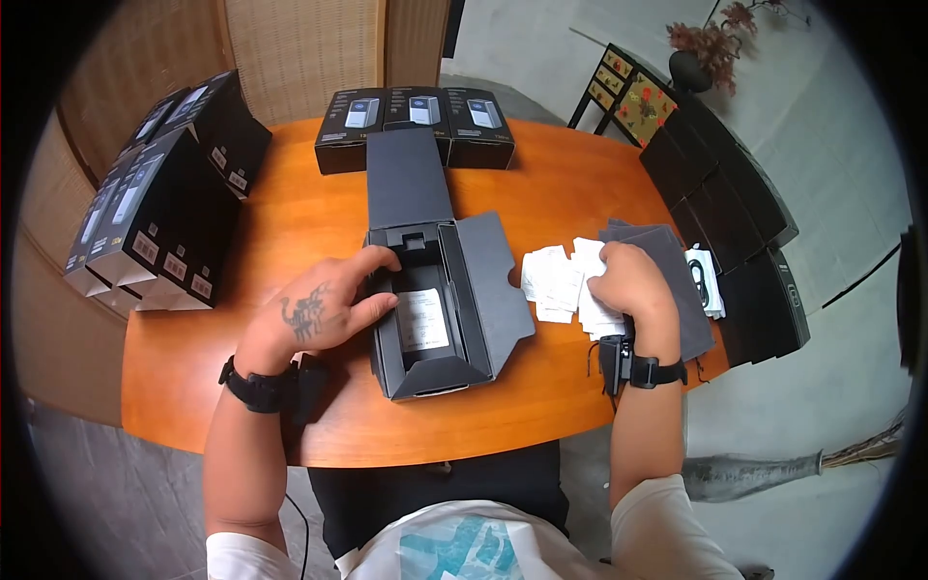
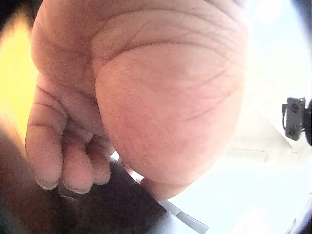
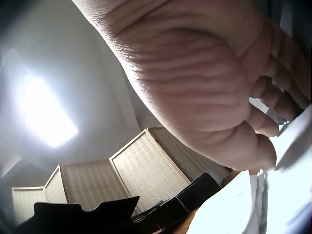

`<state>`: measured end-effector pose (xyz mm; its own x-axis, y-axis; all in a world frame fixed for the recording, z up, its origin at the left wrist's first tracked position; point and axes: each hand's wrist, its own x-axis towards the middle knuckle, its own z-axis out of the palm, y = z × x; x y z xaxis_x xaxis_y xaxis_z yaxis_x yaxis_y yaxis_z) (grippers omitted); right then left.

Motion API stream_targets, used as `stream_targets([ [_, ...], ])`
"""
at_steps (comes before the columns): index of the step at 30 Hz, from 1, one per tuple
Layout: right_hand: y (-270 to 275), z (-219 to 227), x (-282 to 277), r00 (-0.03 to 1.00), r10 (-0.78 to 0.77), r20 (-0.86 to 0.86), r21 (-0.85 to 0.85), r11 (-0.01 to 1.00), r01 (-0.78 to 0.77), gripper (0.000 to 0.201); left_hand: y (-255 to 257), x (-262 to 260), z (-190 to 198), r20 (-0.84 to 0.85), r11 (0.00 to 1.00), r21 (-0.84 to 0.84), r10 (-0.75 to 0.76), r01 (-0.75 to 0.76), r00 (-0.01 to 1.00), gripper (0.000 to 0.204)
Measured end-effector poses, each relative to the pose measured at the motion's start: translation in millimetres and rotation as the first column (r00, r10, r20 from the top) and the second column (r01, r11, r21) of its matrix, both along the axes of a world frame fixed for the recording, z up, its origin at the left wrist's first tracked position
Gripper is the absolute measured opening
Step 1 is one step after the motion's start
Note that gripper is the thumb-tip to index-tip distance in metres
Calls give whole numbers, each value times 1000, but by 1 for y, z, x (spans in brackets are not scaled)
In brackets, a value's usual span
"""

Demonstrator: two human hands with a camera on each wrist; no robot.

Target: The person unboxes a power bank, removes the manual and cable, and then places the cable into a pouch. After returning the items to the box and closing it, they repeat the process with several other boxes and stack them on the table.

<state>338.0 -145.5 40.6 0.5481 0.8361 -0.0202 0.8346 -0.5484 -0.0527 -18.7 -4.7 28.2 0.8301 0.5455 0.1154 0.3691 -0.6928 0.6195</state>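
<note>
An open black box [image 1: 391,362] lies in front of me with its lid folded back and a side flap spread right. Inside its tray lies a white printed slip [image 1: 424,320]. My left hand [image 1: 324,300] holds the box's left wall, thumb and forefinger over the edge; its other fingers [image 2: 44,156] curl down beside the dark side. To the right, my right hand [image 1: 636,283] pinches white folded papers [image 1: 596,307], its thumb [image 3: 265,152] against the sheet. More white papers [image 1: 551,282] lie just left of that hand.
Dark grey pouches [image 1: 667,261] lie under and beside the right hand, with a bagged black cable [image 1: 705,282] beyond. Black boxes stand along the right edge [image 1: 759,304], at the back [image 1: 416,116] and stacked at left [image 1: 164,222] on the wooden table [image 1: 570,416].
</note>
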Motion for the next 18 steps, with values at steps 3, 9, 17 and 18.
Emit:
stream_targets([
  [3,2,-2,4,999,-42,-10,-3,999,42,36,0,0,1,-12,1000,10,1,-1,1000,36],
  [9,5,-8,14,995,-92,29,126,988,88,42,-1,-1,-1,10,1000,24,-2,1,1000,37],
  [17,-3,6,15,985,-170,7,274,948,162,34,-1,-2,-4,2,999,46,8,-8,1000,37],
  [18,-6,10,17,988,-157,-8,315,937,151,32,0,-2,-6,22,998,59,5,-6,1000,37],
])
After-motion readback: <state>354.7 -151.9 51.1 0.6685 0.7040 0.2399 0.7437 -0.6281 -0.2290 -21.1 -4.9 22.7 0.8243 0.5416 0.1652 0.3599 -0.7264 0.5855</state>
